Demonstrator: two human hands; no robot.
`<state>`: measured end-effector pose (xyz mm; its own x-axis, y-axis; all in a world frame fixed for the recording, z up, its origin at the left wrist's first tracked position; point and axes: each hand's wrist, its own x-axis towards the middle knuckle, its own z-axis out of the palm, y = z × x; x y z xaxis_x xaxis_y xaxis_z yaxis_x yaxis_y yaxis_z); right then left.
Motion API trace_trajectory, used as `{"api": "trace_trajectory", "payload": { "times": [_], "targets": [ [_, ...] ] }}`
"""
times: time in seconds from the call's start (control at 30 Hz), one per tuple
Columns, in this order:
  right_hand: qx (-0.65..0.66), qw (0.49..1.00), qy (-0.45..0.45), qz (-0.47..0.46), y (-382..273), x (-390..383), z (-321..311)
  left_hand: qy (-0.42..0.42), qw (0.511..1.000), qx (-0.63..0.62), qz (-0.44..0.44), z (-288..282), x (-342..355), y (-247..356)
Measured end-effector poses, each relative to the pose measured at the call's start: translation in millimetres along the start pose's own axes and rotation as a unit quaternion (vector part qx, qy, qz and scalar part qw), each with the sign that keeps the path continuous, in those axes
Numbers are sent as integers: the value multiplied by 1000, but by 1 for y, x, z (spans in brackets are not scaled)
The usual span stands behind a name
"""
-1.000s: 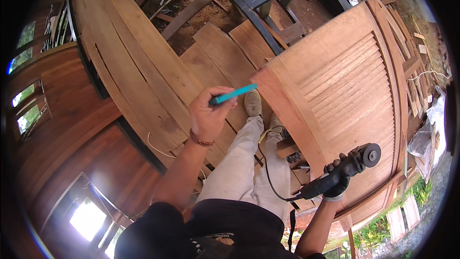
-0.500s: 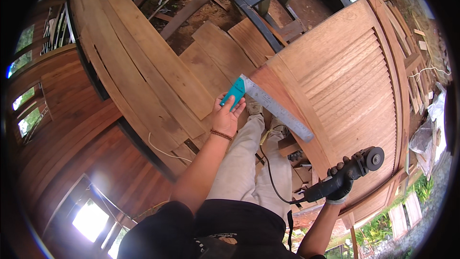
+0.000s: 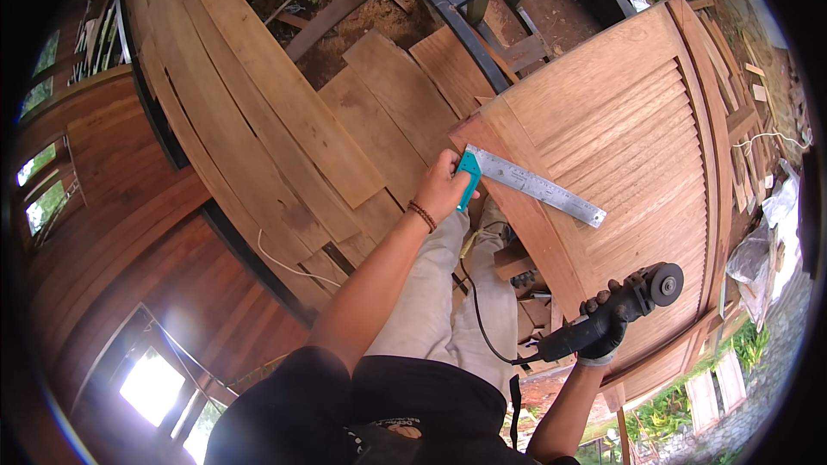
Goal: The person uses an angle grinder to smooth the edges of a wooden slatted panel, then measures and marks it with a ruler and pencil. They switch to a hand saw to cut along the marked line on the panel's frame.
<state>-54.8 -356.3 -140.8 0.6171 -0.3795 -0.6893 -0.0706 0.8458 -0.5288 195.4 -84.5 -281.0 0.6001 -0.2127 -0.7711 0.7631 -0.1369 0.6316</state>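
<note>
My bare left hand (image 3: 448,182) is closed round the teal handle of a try square (image 3: 538,187). The square's metal blade lies across the near-left frame of a louvred wooden door panel (image 3: 624,155), its handle at the panel's edge. In my gloved right hand (image 3: 606,325) is a black angle grinder (image 3: 573,337), its disc (image 3: 667,284) over the lower part of the panel. I cannot tell whether the disc turns. The grinder's cord loops back toward my legs.
Long planks (image 3: 250,112) lie at the left, beside dark wooden wall boards (image 3: 112,198). A dark metal frame (image 3: 452,13) stands beyond the panel. Wood offcuts (image 3: 754,133) and crumpled plastic sheeting (image 3: 767,241) are at the right. A white cord (image 3: 293,265) crosses the planks.
My left hand has moved right with the try square, bringing its blade across the panel's frame and its handle to the panel edge. The grinder has shifted only slightly.
</note>
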Motion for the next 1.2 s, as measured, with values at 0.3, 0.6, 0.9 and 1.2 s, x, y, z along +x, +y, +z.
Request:
{"api": "trace_trajectory", "payload": {
  "times": [0.3, 0.6, 0.9, 1.2],
  "targets": [
    [-22, 1000, 1, -7, -2, 0, 8, 15, 998, -54, 12, -16, -7, -15],
    [-18, 1000, -3, 11, 0, 6, 15, 15, 998, -60, -6, -6, 15, 17],
    [-21, 1000, 3, 14, 3, 13, 33, 12, 999, -42, 10, -8, 13, 17],
    [-43, 999, 22, 5, 2, 14, 42, 3, 999, -51, 4, -9, 10, 19]
  ]
}}
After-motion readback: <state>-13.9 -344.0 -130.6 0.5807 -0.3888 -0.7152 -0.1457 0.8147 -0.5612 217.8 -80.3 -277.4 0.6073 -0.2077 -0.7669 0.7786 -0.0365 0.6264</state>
